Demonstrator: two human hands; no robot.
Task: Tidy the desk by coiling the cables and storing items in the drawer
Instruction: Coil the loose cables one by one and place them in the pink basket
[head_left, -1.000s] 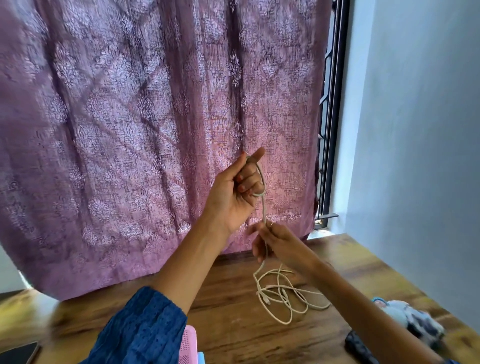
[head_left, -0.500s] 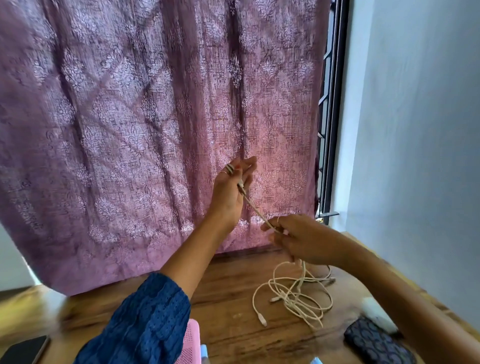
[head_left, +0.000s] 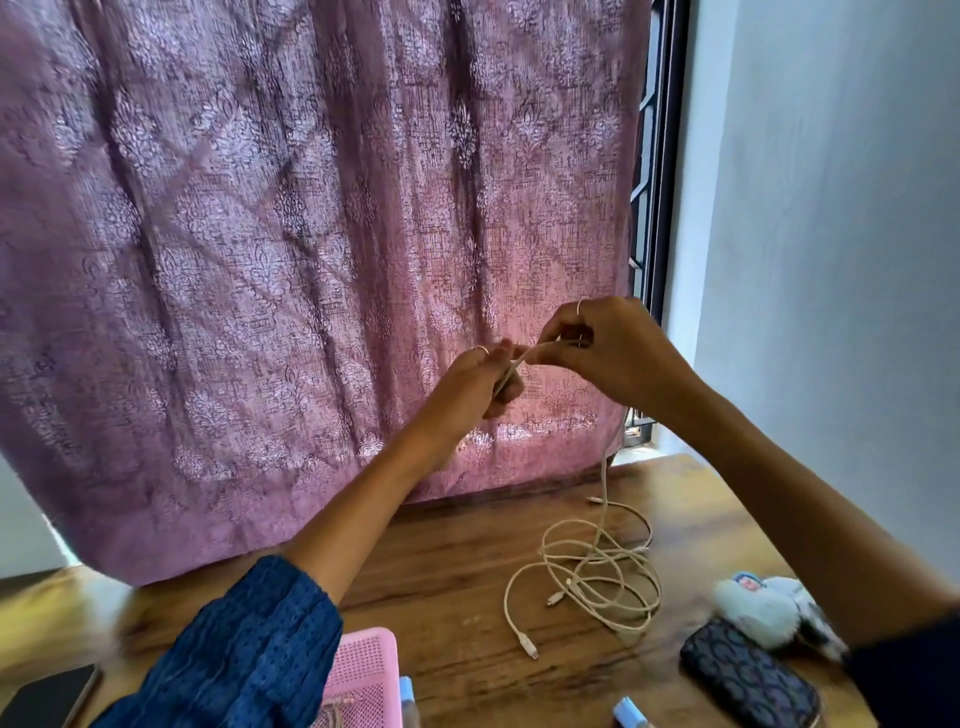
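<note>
A long white cable (head_left: 597, 571) lies in loose tangled loops on the wooden desk (head_left: 457, 582), and one strand rises from the pile up to my hands. My left hand (head_left: 478, 384) is raised in front of the curtain and grips a short stretch of the cable in its curled fingers. My right hand (head_left: 608, 353) is just to its right, at the same height, pinching the same strand between thumb and fingers. A plug end (head_left: 530, 649) rests on the desk near the front of the pile.
A purple patterned curtain (head_left: 311, 234) hangs behind the desk. On the desk sit a pink perforated tray (head_left: 363, 670), a dark patterned pouch (head_left: 748, 675), a fluffy toy (head_left: 758, 608), a dark phone (head_left: 47, 696) at far left and small blue items (head_left: 628, 714) at the front edge.
My right hand has risen from near the desk to beside my left hand, drawing the cable up. The two hands now meet on the strand.
</note>
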